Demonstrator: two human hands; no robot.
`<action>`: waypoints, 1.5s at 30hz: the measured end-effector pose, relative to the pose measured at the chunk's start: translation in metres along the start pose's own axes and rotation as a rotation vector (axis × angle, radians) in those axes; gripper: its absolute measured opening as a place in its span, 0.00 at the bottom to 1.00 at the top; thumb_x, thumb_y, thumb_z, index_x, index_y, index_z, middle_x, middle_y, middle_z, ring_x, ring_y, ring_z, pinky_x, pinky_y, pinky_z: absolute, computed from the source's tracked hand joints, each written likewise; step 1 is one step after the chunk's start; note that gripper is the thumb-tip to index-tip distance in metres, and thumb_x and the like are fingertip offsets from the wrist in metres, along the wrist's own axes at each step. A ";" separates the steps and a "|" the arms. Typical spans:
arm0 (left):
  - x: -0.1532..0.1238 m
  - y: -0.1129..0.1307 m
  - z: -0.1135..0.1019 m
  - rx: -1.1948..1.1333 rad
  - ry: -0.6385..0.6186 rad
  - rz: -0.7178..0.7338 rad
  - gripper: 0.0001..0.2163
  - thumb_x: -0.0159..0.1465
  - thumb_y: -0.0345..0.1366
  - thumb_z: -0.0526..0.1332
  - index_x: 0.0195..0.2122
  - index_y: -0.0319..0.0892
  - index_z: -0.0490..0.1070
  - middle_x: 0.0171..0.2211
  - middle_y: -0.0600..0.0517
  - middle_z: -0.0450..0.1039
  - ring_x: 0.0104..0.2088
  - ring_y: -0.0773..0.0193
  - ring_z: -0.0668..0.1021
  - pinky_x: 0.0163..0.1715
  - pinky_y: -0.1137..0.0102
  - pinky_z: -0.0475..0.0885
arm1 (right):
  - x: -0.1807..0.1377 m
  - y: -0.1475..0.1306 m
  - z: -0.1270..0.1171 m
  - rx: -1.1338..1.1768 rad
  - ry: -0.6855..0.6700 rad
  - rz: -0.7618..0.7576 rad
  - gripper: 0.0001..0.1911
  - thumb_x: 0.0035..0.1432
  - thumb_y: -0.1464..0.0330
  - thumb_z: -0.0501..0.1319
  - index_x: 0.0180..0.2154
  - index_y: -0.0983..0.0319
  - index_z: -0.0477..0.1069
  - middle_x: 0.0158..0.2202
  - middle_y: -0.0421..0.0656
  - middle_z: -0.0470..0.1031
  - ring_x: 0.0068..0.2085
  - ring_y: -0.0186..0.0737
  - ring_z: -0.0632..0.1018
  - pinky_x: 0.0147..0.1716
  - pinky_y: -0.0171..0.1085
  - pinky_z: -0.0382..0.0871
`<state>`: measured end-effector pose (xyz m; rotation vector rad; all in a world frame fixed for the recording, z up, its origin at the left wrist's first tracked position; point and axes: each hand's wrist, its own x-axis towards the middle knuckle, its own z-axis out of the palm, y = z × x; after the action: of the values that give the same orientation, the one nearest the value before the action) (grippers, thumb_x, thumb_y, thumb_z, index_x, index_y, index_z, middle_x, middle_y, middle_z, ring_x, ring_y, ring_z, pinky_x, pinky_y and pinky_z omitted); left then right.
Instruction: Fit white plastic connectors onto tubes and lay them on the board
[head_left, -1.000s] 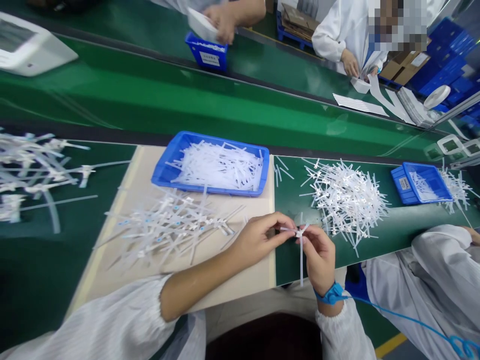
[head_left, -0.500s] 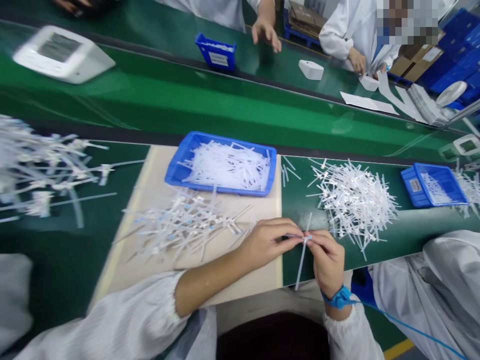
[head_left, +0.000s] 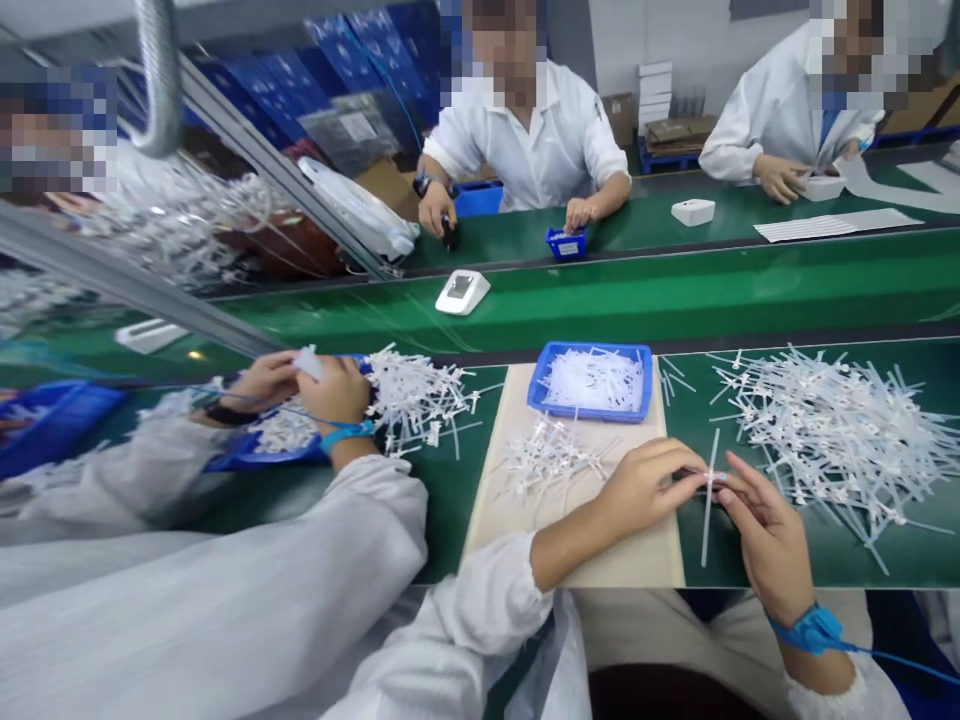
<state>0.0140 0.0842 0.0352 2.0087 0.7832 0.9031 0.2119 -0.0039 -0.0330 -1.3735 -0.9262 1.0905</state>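
My left hand and my right hand meet above the table edge, both pinching one thin white plastic tube piece that hangs down between them. A blue strap circles my right wrist. Straight ahead stands a blue tray full of clear tube bits. Between it and my left hand lies a small heap of assembled white pieces on a beige mat. A large pile of white cross-shaped pieces spreads to the right of my right hand.
A co-worker's sleeve and hands work at a similar pile on my left. A green conveyor belt carries a white device. Two people in white coats sit across it, with a small blue bin there.
The view has swung up and to the left, bringing in the co-worker on my left and the people across the belt. My hands stay together on the same tube piece.
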 end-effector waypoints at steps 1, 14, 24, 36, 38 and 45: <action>-0.002 0.008 -0.008 0.038 0.019 0.010 0.09 0.77 0.39 0.63 0.45 0.43 0.82 0.42 0.45 0.85 0.44 0.56 0.84 0.49 0.63 0.78 | 0.000 -0.002 0.001 0.023 -0.019 0.002 0.30 0.68 0.55 0.71 0.67 0.54 0.75 0.55 0.52 0.86 0.53 0.56 0.87 0.58 0.56 0.82; -0.059 0.014 -0.132 0.978 0.047 -0.177 0.07 0.74 0.34 0.61 0.44 0.44 0.79 0.51 0.43 0.83 0.53 0.44 0.81 0.57 0.49 0.73 | 0.002 -0.009 0.011 0.059 -0.105 -0.009 0.24 0.69 0.47 0.67 0.53 0.58 0.84 0.46 0.51 0.89 0.44 0.52 0.87 0.50 0.51 0.84; -0.086 0.027 -0.099 0.786 0.137 -0.140 0.11 0.76 0.40 0.61 0.55 0.45 0.77 0.50 0.43 0.83 0.52 0.51 0.83 0.55 0.58 0.76 | -0.006 -0.009 0.016 0.164 -0.091 -0.033 0.20 0.69 0.50 0.68 0.48 0.58 0.85 0.43 0.49 0.88 0.43 0.50 0.86 0.47 0.47 0.84; -0.101 -0.009 -0.051 0.722 0.004 -0.626 0.12 0.72 0.42 0.59 0.43 0.45 0.82 0.33 0.47 0.85 0.34 0.50 0.87 0.33 0.65 0.75 | -0.001 -0.013 0.017 0.146 -0.134 -0.024 0.17 0.68 0.53 0.68 0.44 0.60 0.85 0.38 0.48 0.88 0.38 0.46 0.86 0.40 0.42 0.83; -0.102 -0.003 -0.051 0.654 0.053 -0.617 0.12 0.72 0.44 0.60 0.41 0.44 0.81 0.31 0.48 0.84 0.32 0.52 0.85 0.33 0.65 0.75 | -0.001 -0.014 0.018 0.148 -0.132 -0.036 0.16 0.68 0.54 0.68 0.43 0.60 0.85 0.37 0.47 0.88 0.38 0.46 0.86 0.40 0.41 0.82; -0.084 0.020 -0.001 0.259 0.137 -0.544 0.14 0.74 0.49 0.61 0.41 0.44 0.79 0.26 0.53 0.77 0.27 0.59 0.80 0.29 0.68 0.76 | -0.002 -0.022 0.019 0.147 -0.355 -0.218 0.19 0.66 0.55 0.72 0.53 0.57 0.86 0.45 0.45 0.88 0.43 0.45 0.86 0.44 0.40 0.82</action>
<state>-0.0295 0.0106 0.0257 1.8080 1.4973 0.6443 0.1939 0.0020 -0.0109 -0.9496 -1.1964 1.2274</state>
